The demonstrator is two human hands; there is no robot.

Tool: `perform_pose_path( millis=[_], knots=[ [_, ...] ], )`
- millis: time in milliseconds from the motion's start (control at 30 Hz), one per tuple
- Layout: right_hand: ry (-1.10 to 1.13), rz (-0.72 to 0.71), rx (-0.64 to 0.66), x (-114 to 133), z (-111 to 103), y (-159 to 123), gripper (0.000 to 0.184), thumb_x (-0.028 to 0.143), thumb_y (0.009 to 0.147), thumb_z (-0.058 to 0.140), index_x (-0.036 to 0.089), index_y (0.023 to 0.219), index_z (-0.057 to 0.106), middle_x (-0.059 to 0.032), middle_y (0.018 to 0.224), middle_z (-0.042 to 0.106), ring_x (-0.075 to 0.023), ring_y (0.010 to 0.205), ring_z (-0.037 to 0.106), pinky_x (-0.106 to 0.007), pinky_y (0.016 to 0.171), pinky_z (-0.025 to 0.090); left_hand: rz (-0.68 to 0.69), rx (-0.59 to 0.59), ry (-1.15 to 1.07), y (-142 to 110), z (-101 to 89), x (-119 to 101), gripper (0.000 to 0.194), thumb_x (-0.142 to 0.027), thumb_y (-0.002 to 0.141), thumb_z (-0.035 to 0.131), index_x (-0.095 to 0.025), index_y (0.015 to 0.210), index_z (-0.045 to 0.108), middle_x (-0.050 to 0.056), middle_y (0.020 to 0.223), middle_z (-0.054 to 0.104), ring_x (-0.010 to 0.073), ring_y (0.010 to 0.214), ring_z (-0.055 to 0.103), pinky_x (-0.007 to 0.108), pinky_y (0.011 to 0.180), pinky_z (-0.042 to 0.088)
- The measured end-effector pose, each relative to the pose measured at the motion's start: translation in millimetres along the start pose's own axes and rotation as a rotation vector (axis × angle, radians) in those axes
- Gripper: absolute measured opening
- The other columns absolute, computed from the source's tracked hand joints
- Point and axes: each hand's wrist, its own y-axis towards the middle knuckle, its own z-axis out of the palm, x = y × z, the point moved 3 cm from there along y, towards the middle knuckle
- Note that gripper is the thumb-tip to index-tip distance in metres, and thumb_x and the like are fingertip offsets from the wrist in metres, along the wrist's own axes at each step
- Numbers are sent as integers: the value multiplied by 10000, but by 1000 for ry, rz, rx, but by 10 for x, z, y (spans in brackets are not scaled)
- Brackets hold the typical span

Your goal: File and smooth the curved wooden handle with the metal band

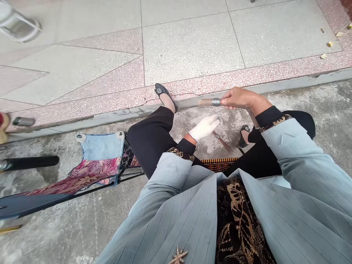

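My right hand (238, 98), bare, pinches a short brown stick (205, 102) with silvery wire (216, 102) coiled around it. The stick points left, level with the edge of the step. Below and to the left is my left hand (205, 127) in a white knitted glove, its fingers drawn together. A greyish patch shows at the fingertips; what they hold, if anything, I cannot make out. Just under the gloved fingers is a thin, rusty, two-handled tool (222, 141), like pincers. Whether the glove touches it is unclear.
A tiled step (189, 47) with a low raised edge runs across in front; my left foot (166, 97) rests there. To the left stand a folding fabric chair (101, 146) and a black tube (33, 162). A metal cup (24, 121) lies on the step. Woven seat (220, 165) beneath me.
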Motion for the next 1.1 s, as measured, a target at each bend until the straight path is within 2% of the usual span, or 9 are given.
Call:
perform_pose_path(
  millis=[167,333,433,600,700,767,867,933,1100],
  knots=[
    [-150,115,2,17,120,80,234,306,936,662,116,1008,778,-98,872,748,-146,691,632,-284,679,485,10,49,104,10,31,12,247,-314,995,429,-169,864,580,62,875,643,189,841,583,308,822,444],
    [-529,140,7,-2,172,171,324,390,938,656,128,1074,791,-164,1019,754,-270,908,684,-350,744,455,5,65,157,8,92,-14,295,-298,1001,388,-172,845,604,56,828,637,195,817,580,312,800,442],
    [-658,153,54,-21,212,173,344,399,929,671,113,1080,788,-192,997,745,-308,927,685,-376,757,456,24,94,179,3,100,-30,309,-318,1002,384,-168,863,617,64,850,648,200,823,587,315,796,440],
    [-636,137,441,-86,324,101,249,355,889,719,130,808,789,-89,708,700,-210,703,642,-340,703,453,45,118,153,-2,1,-2,310,-328,1000,401,-163,959,659,62,888,682,199,834,616,309,806,444],
    [-394,59,625,-45,267,-29,221,373,838,781,162,897,812,-26,709,713,-150,664,618,-292,698,457,35,91,51,-4,-56,43,322,-375,1000,442,-154,1023,674,78,955,703,201,871,637,314,824,459],
    [-234,-20,555,40,132,-130,309,417,822,794,191,1032,817,-17,791,747,-145,729,643,-278,726,470,2,23,-114,-8,-79,73,346,-427,997,478,-143,1059,666,82,948,699,181,814,625,309,777,468],
    [-31,-90,166,165,-142,-251,338,461,875,730,201,1078,808,-31,858,760,-157,787,658,-274,733,486,-43,-69,-397,-21,-78,79,401,-505,1011,464,-144,1021,638,23,740,603,125,625,510,270,641,428],
    [61,-108,-23,193,-246,-288,346,474,904,698,175,1042,804,-51,835,751,-164,772,650,-279,720,493,-31,-48,-496,-27,-58,39,432,-549,1012,448,-155,976,621,-19,648,502,105,560,428,247,579,380],
    [73,-43,-142,43,-206,-110,339,451,896,724,129,971,797,-76,764,722,-165,691,623,-295,670,494,38,53,-327,-32,-34,-54,487,-582,1008,436,-146,927,639,6,730,557,105,609,455,240,606,390]
  ],
)
